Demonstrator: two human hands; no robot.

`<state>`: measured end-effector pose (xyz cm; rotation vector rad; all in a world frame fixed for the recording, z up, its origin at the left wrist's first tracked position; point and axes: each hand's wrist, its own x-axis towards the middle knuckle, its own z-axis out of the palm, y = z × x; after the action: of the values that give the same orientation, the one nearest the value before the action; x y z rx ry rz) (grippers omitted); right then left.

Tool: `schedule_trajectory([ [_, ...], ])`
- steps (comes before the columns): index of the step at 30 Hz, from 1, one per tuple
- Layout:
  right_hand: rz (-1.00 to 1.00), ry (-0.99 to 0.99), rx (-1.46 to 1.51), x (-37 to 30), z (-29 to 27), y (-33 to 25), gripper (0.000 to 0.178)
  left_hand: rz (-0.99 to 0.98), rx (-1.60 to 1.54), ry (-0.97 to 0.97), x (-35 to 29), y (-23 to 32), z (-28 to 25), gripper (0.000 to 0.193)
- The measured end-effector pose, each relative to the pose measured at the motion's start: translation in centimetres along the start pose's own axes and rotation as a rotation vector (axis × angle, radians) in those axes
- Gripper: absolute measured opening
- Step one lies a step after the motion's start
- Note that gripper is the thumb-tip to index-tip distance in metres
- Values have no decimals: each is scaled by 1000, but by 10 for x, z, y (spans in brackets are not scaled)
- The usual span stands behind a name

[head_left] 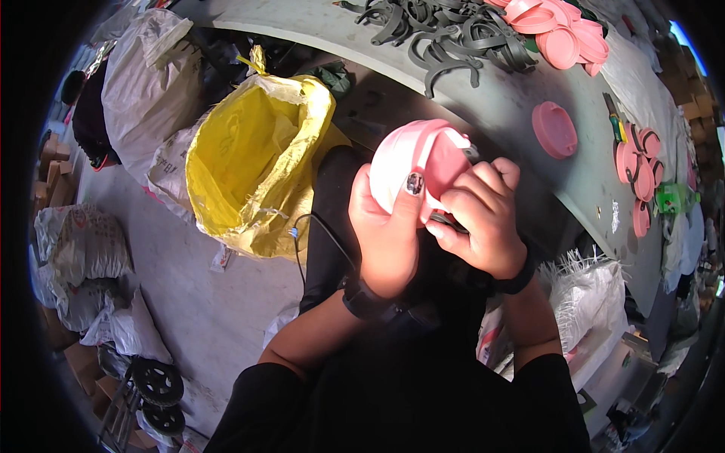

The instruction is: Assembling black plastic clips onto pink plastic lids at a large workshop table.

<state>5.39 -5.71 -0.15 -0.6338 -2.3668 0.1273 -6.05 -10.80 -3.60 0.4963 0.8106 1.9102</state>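
A round pink plastic lid (398, 162) is held up over my lap, tilted so that its hollow side faces right. My left hand (387, 240) wraps round its lower left side, thumb pressed on the rim. My right hand (483, 219) is closed at the lid's right edge, fingers curled in. Bits of a dark grey plastic handle piece (451, 220) show by my right thumb and near the lid's upper right edge. My fingers hide most of that piece, so how far it sits on the lid cannot be told.
On the grey table (521, 121) lie a heap of dark grey handle pieces (461, 38), a pile of pink lids (559, 34) and a single pink lid (555, 130). Lids with grey handles (642, 177) lie farther right. An open yellow sack (253, 162) stands left of my lap.
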Motion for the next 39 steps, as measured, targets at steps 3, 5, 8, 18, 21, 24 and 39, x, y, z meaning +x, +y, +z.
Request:
schedule_trajectory([
  [3,-45,-27,-12,-3,-2,5,21,-87,-35,-69,1,4,0,23],
  [5,-32,-43,-13,-2,-1,6,21,-126,-17,-57,3,5,1,23],
  [8,7,-37,5,-3,8,7,20,-131,-90,-11,3,-3,-5,20],
  [18,150,173,176,-17,24,12,29,-147,-81,105,10,-17,-13,23],
  [21,378,516,396,-26,36,12,31,-145,-95,73,12,-12,-6,26],
  [24,616,524,451,-27,39,14,28,-131,-85,72,13,-9,-3,28],
  [39,834,518,682,-38,36,25,17,-175,-53,-32,7,-16,-10,29],
])
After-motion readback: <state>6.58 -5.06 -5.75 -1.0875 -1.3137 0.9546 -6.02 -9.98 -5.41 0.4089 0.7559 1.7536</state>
